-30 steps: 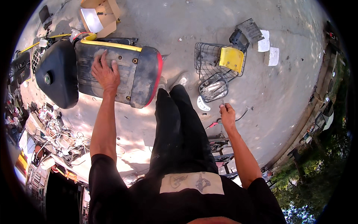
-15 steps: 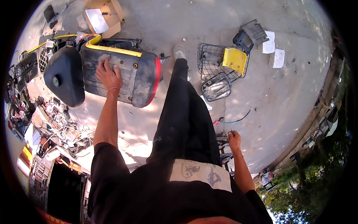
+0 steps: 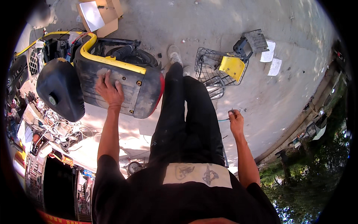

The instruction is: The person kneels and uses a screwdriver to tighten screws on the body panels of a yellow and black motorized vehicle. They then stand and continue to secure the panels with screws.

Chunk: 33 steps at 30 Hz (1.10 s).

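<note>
The left hand (image 3: 109,90) is lying flat and spread on the grey rear panel (image 3: 123,87) of a scooter body, palm pressing against the dusty ribbed surface, fingers pointing up the picture toward the yellow trim (image 3: 112,59) that is running along the panel's upper edge. The panel is sitting directly ahead of the person's left shoulder, its long axis running from upper left to lower right, with the red tail end (image 3: 160,91) pointing toward the person's dark trouser legs (image 3: 186,112) and the black seat (image 3: 59,89) bulging off the panel's left side. The right hand (image 3: 235,121) is hanging well apart from the scooter, out to the person's right over the concrete floor (image 3: 261,97), closing around a small thin tool (image 3: 232,111) whose tip is poking up above the fingers; what kind of tool it is cannot be told. A thin teal wire (image 3: 223,120) is appearing just left of that hand. So the left hand is the one already on the panel, and the right would be having to cross in front of the legs to be reaching it. Farther ahead a wire basket (image 3: 209,65) with a yellow plastic piece (image 3: 232,67) is resting on the floor, white paper sheets (image 3: 271,61) lying beyond it, and a cardboard box (image 3: 99,16) is sitting at the top.
</note>
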Motion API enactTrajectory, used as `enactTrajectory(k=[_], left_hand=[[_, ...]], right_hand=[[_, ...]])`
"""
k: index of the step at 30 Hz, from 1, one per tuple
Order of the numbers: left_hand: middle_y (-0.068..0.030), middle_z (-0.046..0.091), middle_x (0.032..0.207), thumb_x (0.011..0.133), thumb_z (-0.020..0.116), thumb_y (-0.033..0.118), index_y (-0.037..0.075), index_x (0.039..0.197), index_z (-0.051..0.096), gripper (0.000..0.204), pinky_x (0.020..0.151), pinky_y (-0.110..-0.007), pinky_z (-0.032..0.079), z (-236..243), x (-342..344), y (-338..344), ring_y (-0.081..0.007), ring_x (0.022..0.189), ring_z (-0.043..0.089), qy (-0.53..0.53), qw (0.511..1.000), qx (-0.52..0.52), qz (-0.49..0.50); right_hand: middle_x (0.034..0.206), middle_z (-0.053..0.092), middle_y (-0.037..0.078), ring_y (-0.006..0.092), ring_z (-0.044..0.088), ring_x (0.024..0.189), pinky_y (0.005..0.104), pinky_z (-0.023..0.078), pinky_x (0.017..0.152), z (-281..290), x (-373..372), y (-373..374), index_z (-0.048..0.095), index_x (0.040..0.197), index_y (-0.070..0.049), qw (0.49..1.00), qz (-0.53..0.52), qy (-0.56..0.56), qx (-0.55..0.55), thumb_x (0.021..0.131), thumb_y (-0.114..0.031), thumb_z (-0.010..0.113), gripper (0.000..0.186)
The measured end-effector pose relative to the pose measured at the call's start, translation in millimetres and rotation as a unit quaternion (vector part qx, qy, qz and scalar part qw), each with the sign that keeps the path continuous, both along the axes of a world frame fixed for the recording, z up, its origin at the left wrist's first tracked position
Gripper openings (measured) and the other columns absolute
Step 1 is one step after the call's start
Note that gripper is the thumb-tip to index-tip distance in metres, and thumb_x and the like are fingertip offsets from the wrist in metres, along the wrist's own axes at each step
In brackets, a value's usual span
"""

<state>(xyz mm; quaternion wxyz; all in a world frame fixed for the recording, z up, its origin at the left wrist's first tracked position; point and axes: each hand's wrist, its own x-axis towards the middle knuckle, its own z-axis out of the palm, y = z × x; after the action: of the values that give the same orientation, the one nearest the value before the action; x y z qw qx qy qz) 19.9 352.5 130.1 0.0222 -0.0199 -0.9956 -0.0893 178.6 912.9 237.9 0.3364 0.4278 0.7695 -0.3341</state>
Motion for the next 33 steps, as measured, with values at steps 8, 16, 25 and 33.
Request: enactTrajectory(k=[8,16,25,33], left_hand=[[-0.0105,0.053,0.142,0.087,0.070,0.030,0.021,0.145,0.062,0.059,0.114,-0.054,0.034,1.1,2.9,5.4,-0.0349,0.132,0.047,-0.044,0.996,0.049,0.056],[-0.0040,0.056,0.136,0.080,0.074,0.034,0.027,0.141,0.065,0.062,0.112,-0.051,0.038,9.8,6.7,11.0,-0.0272,0.130,0.050,-0.078,0.993,0.040,0.080],[-0.0001,0.055,0.134,0.071,0.076,0.045,0.032,0.138,0.067,0.068,0.115,-0.047,0.034,9.9,12.6,13.5,-0.0241,0.130,0.050,-0.097,0.991,0.021,0.087],[-0.0033,0.055,0.132,0.068,0.073,0.047,0.030,0.133,0.068,0.068,0.112,-0.053,0.038,5.2,15.1,20.7,-0.0276,0.126,0.052,-0.099,0.989,0.029,0.103]], right_hand=[[0.080,0.061,0.002,0.0118,0.054,0.074,0.0313,0.046,0.068,-2.6,-108.9,25.7,0.069,0.106,0.002,0.998,0.055,0.023,-0.008,0.104,-0.017,0.065,0.019],[0.082,0.060,-0.003,0.0077,0.055,0.074,0.0263,0.046,0.066,-16.1,-322.9,14.2,0.068,0.107,-0.003,0.978,0.193,0.056,-0.062,0.106,-0.019,0.065,0.017],[0.085,0.061,-0.002,0.0074,0.054,0.076,0.0259,0.046,0.067,-71.0,-576.5,-102.6,0.068,0.110,-0.001,0.922,0.334,0.062,-0.188,0.109,-0.023,0.061,0.023],[0.089,0.063,0.000,0.0082,0.057,0.079,0.0264,0.049,0.071,-97.3,-678.3,-223.5,0.067,0.115,-0.001,0.865,0.453,0.038,-0.212,0.107,-0.021,0.062,0.022]])
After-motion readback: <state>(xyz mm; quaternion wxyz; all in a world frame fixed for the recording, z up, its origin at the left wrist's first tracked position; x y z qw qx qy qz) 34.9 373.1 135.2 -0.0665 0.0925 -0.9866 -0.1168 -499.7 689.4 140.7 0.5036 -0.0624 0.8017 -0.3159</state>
